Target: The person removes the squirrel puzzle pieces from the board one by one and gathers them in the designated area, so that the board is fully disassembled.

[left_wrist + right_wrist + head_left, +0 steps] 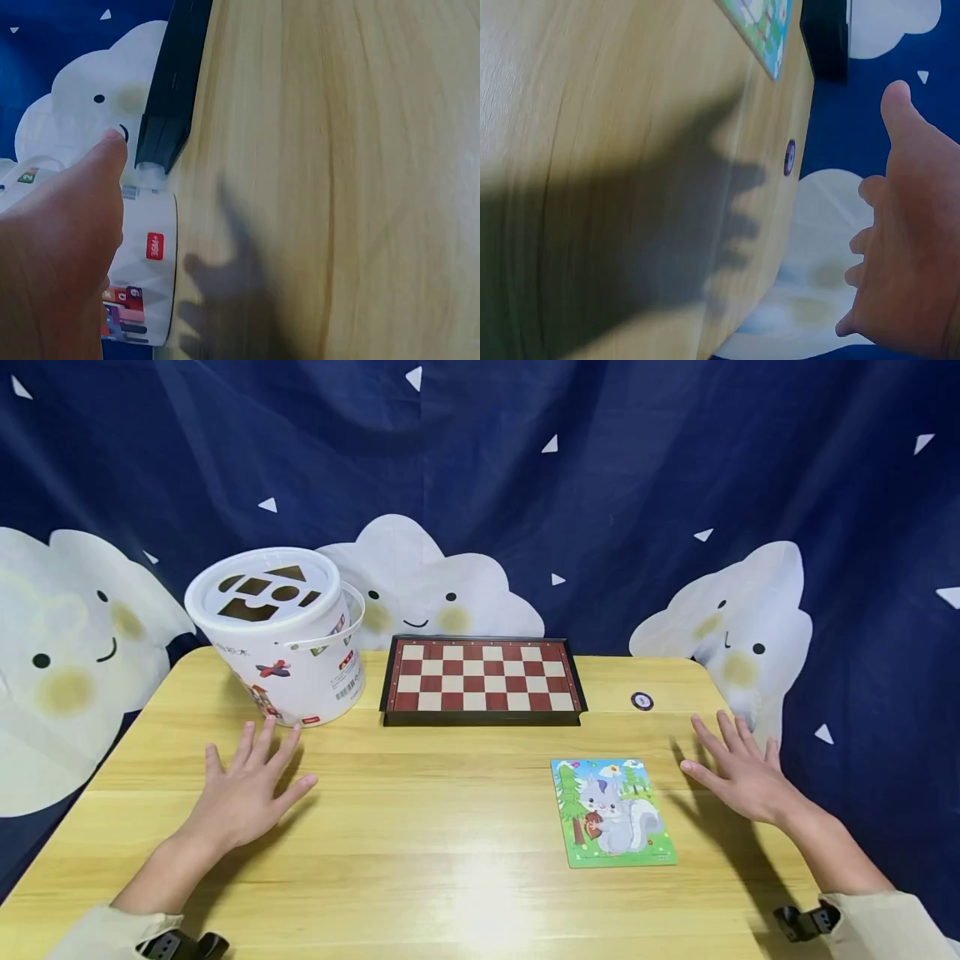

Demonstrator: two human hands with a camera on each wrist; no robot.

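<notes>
The left hand hovers palm down over the table in the lower left of the head view, fingers straight and spread, holding nothing. The bucket, white with shape cut-outs in its lid, stands upright in the upper left of the table, just beyond the left fingertips; whether they touch its base cannot be told from the head view. In the left wrist view the hand fills the lower left, with the bucket directly beside it and the hand's shadow on the wood to the right. The right hand hovers palm down in the right of the head view, near the table's right edge, fingers straight and spread, holding nothing. The puzzle, a flat card printed with a squirrel, lies flat on the table just left of and below the right hand, clear of the thumb. In the right wrist view the hand sits at the right edge, above the table with its shadow cast on the wood, and a corner of the puzzle shows at the top. The chessboard lies at the centre back of the table, between bucket and puzzle. A small round sticker lies right of the chessboard, above the right fingers.
</notes>
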